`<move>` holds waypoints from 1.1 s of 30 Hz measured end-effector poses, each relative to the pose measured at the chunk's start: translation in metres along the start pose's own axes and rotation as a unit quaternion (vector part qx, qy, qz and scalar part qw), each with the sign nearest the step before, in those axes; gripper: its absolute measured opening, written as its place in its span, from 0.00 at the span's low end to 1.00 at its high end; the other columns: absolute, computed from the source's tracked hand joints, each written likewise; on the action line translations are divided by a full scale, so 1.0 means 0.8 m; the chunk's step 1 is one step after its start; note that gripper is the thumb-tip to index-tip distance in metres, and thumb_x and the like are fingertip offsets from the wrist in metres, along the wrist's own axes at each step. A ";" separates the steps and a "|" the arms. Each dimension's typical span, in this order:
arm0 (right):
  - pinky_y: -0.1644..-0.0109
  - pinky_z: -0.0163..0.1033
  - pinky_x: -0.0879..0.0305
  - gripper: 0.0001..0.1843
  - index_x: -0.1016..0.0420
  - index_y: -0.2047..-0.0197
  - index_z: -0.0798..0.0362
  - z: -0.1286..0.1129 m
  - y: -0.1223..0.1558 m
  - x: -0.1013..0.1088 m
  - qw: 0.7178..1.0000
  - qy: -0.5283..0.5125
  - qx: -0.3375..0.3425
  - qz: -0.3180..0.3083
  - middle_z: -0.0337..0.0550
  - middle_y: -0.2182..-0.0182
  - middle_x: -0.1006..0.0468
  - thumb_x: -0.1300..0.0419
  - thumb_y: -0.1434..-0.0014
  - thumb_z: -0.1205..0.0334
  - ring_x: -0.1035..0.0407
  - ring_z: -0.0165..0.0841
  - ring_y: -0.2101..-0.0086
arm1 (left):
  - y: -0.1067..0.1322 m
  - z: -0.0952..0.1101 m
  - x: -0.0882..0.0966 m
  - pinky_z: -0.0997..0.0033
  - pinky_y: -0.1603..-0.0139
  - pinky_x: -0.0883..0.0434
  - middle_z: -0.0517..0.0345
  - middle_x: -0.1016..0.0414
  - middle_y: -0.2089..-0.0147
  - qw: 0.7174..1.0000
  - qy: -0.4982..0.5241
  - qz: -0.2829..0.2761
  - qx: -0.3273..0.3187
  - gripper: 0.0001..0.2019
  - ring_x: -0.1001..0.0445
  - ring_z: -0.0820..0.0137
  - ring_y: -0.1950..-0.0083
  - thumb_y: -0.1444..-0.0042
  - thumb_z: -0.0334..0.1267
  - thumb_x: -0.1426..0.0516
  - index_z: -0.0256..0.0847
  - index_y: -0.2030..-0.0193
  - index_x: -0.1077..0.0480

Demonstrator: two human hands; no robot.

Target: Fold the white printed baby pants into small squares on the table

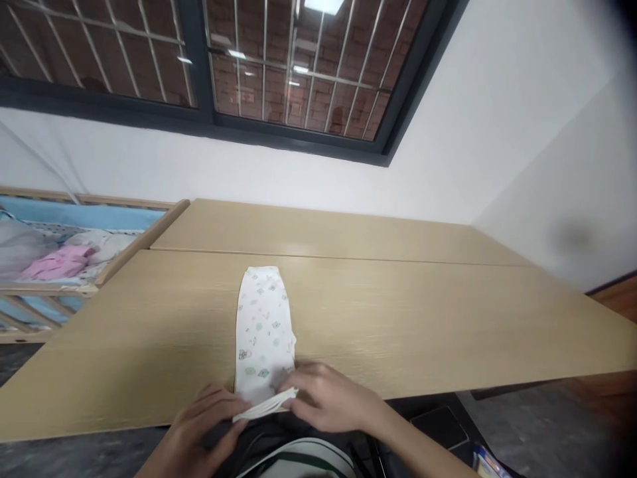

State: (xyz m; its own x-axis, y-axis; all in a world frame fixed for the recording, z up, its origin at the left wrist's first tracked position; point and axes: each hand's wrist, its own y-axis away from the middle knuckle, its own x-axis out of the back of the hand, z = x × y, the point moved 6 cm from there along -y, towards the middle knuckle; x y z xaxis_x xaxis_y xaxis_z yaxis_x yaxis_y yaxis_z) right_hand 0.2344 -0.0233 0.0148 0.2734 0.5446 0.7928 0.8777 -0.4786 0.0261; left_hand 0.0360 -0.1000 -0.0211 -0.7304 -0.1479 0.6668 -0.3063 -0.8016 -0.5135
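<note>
A small white baby garment with tiny printed figures lies folded into a long narrow strip on the wooden table, running away from me. My left hand pinches the near end of the garment at the table's front edge. From the right side my right hand grips the same near hem, fingers closed on the cloth. The hem is lifted slightly off the table between the two hands.
A wooden baby cot with blue lining and pink and white clothes stands at the left, against the table. A white wall and a barred window lie beyond the table. Dark floor shows below the front edge.
</note>
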 end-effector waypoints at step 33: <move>0.26 0.47 0.51 0.28 0.43 0.26 0.51 0.042 -0.188 0.042 0.987 0.060 0.146 0.029 0.49 0.26 0.44 0.51 0.25 0.51 0.50 0.38 0.28 | -0.101 -0.026 -0.069 0.48 0.45 0.30 0.31 0.21 0.49 0.908 -0.410 -0.059 0.065 0.24 0.25 0.44 0.45 0.34 0.48 0.47 0.26 0.48 0.23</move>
State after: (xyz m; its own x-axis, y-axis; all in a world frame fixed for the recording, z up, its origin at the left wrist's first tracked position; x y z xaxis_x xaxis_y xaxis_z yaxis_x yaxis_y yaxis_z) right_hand 0.1245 0.0902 0.0172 0.2927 0.4289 0.8546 0.9431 -0.2772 -0.1839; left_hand 0.0886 -0.0148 -0.0275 0.0195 -0.3961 0.9180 -0.2387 -0.8935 -0.3805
